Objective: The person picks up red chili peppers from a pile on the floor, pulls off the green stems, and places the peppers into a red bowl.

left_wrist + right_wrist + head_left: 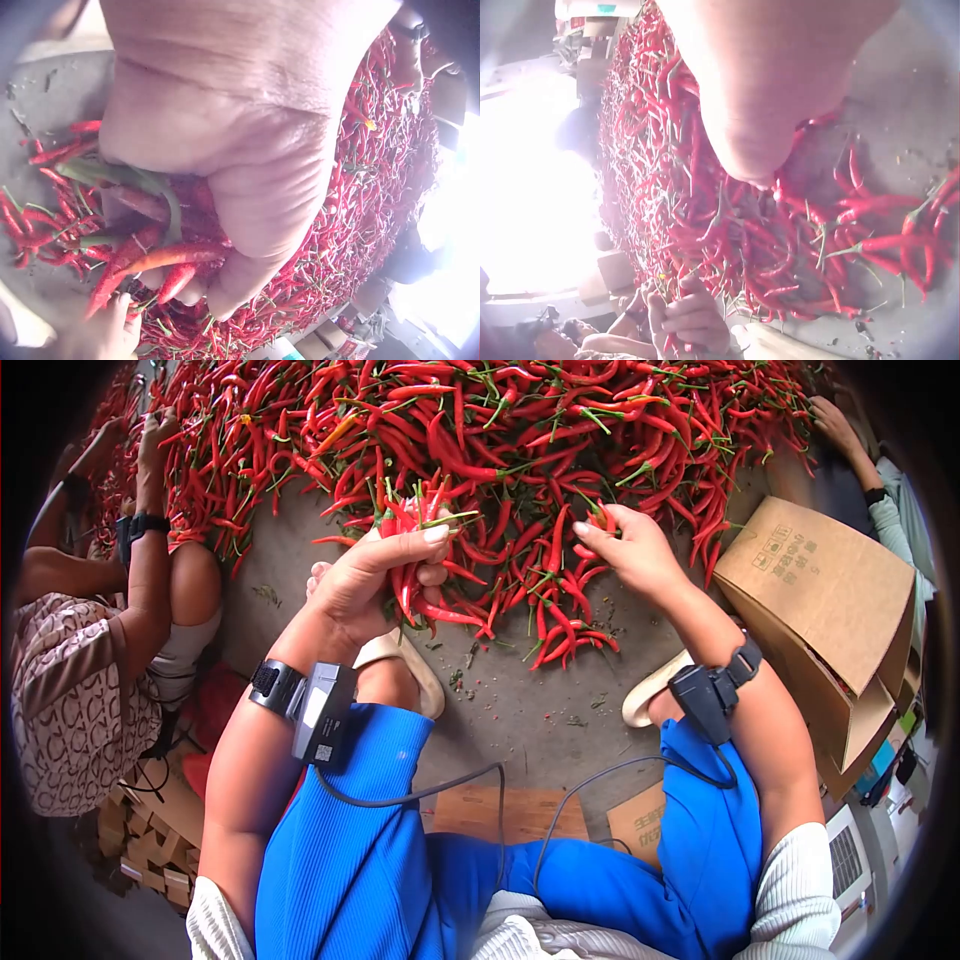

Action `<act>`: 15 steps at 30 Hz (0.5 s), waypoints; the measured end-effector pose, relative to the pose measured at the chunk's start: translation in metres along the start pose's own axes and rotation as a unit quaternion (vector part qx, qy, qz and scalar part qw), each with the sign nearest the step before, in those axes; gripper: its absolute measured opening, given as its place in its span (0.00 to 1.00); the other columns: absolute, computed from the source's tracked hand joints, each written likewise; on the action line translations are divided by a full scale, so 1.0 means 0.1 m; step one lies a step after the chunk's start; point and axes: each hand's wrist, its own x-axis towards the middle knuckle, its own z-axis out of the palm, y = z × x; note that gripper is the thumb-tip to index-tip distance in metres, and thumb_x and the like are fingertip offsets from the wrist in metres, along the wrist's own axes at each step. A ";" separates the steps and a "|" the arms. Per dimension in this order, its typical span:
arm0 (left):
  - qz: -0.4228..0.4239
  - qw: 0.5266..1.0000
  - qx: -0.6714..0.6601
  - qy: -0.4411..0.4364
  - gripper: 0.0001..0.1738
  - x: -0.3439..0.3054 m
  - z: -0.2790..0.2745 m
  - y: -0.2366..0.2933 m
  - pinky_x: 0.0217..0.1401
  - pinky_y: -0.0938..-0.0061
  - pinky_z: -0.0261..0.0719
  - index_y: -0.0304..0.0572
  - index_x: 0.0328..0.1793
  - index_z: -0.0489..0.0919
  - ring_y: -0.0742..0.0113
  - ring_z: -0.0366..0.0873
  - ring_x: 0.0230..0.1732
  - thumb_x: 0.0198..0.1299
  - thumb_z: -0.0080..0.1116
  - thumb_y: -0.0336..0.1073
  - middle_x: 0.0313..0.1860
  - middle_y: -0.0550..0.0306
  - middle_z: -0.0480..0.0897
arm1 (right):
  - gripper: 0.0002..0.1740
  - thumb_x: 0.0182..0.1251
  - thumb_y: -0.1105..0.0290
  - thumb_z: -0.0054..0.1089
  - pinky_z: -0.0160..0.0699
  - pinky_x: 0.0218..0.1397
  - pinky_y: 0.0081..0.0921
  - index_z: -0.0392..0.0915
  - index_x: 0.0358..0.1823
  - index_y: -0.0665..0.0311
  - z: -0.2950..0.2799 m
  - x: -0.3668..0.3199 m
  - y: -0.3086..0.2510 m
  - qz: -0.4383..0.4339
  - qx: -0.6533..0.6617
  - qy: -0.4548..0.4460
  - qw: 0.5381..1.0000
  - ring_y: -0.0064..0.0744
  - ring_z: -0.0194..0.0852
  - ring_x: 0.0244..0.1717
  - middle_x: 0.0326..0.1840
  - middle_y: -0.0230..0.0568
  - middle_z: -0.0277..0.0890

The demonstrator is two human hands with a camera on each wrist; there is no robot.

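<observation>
A left hand (362, 580) grips a bunch of red chili peppers (407, 588) by a chili pile (430, 435), a right hand (640, 555) pinching another chili (598, 517); slackened left fingers could let the crowded bunch spill.

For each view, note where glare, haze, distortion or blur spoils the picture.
Head: evenly lit, bowed by the wide lens, corners black. Left wrist: glare at right; hazy, pale peppers. Right wrist: window-like glare at left, washed-out forearm, reddish haze.
</observation>
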 end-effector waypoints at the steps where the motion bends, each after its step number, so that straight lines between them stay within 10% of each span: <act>1: 0.002 1.000 -0.001 -0.002 0.22 0.00 0.01 0.00 0.30 0.83 0.66 0.44 0.61 0.71 0.81 0.65 0.29 0.62 0.60 0.37 0.31 0.69 0.70 | 0.17 0.66 0.58 0.63 0.73 0.38 0.24 0.78 0.40 0.66 0.07 0.02 -0.05 0.006 -0.024 0.020 0.999 0.18 0.74 0.33 0.29 0.29 0.77; 9: 0.004 1.000 0.002 -0.015 0.22 0.00 0.02 -0.04 0.31 0.83 0.68 0.44 0.61 0.71 0.81 0.66 0.29 0.61 0.60 0.37 0.32 0.69 0.71 | 0.20 0.56 0.53 0.70 0.71 0.33 0.25 0.80 0.38 0.62 0.32 0.02 -0.25 0.041 -0.228 0.088 0.969 0.20 0.72 0.27 0.27 0.28 0.77; 15: 0.006 1.000 -0.008 -0.012 0.17 -0.02 0.05 -0.07 0.29 0.79 0.72 0.46 0.52 0.72 0.78 0.70 0.28 0.59 0.64 0.37 0.29 0.68 0.71 | 0.12 0.62 0.59 0.64 0.65 0.31 0.17 0.81 0.41 0.58 0.02 -0.20 -0.48 0.111 0.267 -0.106 0.951 0.13 0.70 0.30 0.38 0.26 0.80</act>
